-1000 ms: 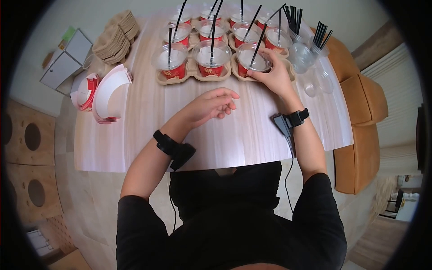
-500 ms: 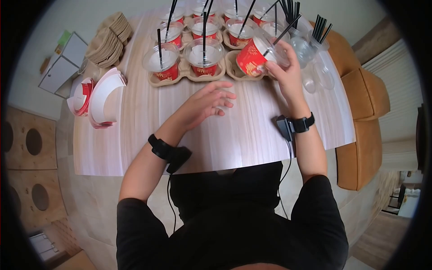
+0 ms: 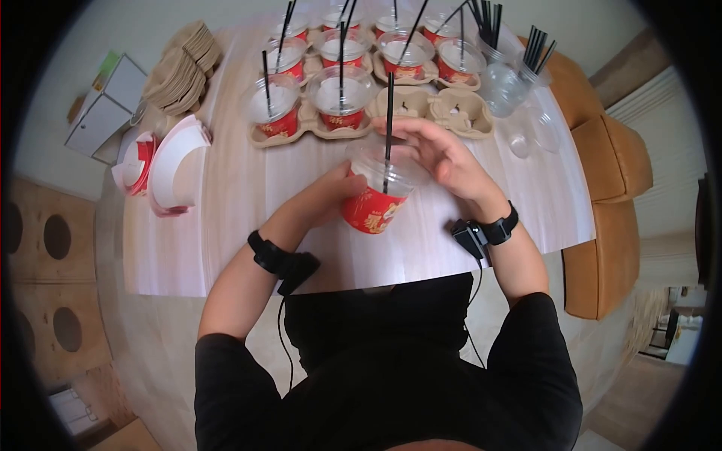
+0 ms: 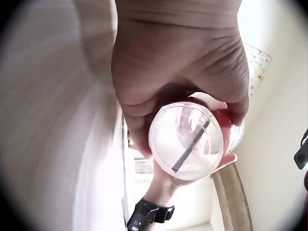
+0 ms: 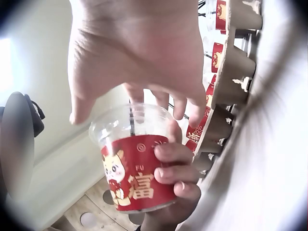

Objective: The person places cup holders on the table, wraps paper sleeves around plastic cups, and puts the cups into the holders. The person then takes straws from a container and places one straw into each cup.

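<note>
Red cup needed light pressure, I judged: left hand gripping it, right hand loose-fingered at its two o'clock.

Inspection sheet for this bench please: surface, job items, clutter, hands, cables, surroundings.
Surface: pale wood-grain table; spills: nothing seen.
Job items: red-wrapped clear cup with black straw, in hand; front right carrier holds no cup; neighbouring carriers bear similar cups.
Clutter: stacked carriers, paper sleeves, spare straws.
Hands: left hand grips the cup; right hand is by its rim, contact unclear.
Cables: black cables hang from both wrist cameras.
Surroundings: tan couch right, wooden panels left.
</note>
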Demonstrator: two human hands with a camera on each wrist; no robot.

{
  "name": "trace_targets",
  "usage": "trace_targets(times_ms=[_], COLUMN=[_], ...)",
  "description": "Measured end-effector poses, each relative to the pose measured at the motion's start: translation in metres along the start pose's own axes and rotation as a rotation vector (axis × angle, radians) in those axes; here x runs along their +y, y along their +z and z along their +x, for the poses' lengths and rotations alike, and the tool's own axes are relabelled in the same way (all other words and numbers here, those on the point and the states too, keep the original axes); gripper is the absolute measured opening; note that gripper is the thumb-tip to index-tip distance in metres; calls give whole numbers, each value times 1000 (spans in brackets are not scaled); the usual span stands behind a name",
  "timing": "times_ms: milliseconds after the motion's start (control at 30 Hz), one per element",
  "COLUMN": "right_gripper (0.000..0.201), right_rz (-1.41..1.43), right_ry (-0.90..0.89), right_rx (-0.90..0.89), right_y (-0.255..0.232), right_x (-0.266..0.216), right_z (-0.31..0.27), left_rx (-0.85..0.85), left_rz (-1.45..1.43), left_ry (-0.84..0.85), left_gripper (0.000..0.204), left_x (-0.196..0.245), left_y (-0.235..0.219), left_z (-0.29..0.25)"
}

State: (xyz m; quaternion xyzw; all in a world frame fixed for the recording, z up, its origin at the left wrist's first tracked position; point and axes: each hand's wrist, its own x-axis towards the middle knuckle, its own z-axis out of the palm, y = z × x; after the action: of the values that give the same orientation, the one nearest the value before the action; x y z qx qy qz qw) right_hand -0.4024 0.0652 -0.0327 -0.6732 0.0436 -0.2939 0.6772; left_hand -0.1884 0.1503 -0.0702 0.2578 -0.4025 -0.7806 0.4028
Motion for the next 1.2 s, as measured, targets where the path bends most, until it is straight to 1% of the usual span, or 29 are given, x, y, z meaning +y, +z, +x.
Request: trace_targets(times_ms=[33, 67, 100, 133, 167, 200, 233, 267, 300, 333, 367, 400, 467, 500, 533, 567, 633, 667, 700, 733, 767, 833, 867, 900, 967, 1033, 1100, 1167, 1200], right_gripper=[56, 45, 45, 36, 29, 19, 19, 18, 17, 14, 16, 20, 21, 22, 17, 17, 15, 15, 15, 14, 14, 17, 17, 17, 17, 18, 22, 21, 20], right_rz=[123, 242, 223, 132, 42, -40, -50, -33, -16, -23, -96, -175, -358, -382, -303, -305, -464, -466, -535, -603, -604, -261, -240, -237, -231, -241, -334, -247, -243], right_ry=[-34, -70, -75, -16, 45, -9, -7, -56, -107, -115, -297, -333, -445, -482, -434, -436, -347, -352, -246, -138, -139, -129, -120, -113, -23, 58, 110, 109, 80], right_rx=[27, 55, 69, 114, 158, 228, 239, 319, 395, 546, 564, 784, 1004, 1015, 992, 991, 1051, 1048, 1101, 1152, 1147, 1017, 915, 900, 498, 402, 351, 269, 241], right_y=[1, 1, 0, -1, 0, 4, 0, -5, -11, -18, -38, -55, -88, -108, -134, -147, -168, -182, -195, -196, -197, -192, -183, -174, -134, -84, -46, -19, -10], right_x=[-1, -2, -3, -4, -5, -4, -7, -13, -20, -38, -52, -69, -100, -108, -112, -112, -112, -109, -105, -107, -109, -109, -110, -107, -109, -103, -95, -87, -85], right_z=[1, 2, 1, -1, -1, 1, -1, -1, 1, 0, 2, 2, 12, 18, 19, 26, 39, 45, 48, 51, 50, 50, 50, 49, 43, 39, 34, 30, 29], left_rx=[-12, -35, -32, -28, -49, 11, 73, 0, -10, 19, 49, 46, 33, 33, 31, 28, 13, 1, 1, -14, -28, -37, -49, -35, -123, -118, -114, -107, -100], left_rz=[-17, -13, 47, 107, 110, 293, 474, 376, 376, 391, 405, 402, 357, 354, 369, 386, 350, 313, 314, 292, 269, 270, 274, 268, 189, 192, 195, 313, 319], left_ry=[-49, -50, -101, -149, -147, -146, -143, -127, -125, -98, -71, -67, -77, -73, -67, -63, -73, -86, -81, -50, -18, 10, 34, 41, 85, 82, 74, 117, 93], left_gripper=[91, 91, 87, 82, 82, 83, 84, 69, 69, 71, 73, 73, 72, 72, 71, 71, 71, 71, 71, 71, 70, 71, 72, 72, 76, 78, 80, 82, 85], left_x=[1, -1, -4, -2, 0, 2, 5, 2, 2, 4, 6, 6, 3, 4, 5, 6, 8, 8, 6, 4, 2, 2, 2, 2, 0, 0, 1, 3, 2], left_y=[0, -4, -11, -7, -2, 4, 9, 3, 4, 7, 8, 7, 4, 6, 9, 11, 10, 9, 7, 5, 3, 1, 1, -2, -7, -9, -8, -4, -5], left_z=[1, 1, 0, 2, 3, 0, -1, -1, 1, 1, 1, 1, 0, -1, 0, 0, -1, -1, -2, -1, -1, -2, -2, -2, 0, 1, 2, 2, 3])
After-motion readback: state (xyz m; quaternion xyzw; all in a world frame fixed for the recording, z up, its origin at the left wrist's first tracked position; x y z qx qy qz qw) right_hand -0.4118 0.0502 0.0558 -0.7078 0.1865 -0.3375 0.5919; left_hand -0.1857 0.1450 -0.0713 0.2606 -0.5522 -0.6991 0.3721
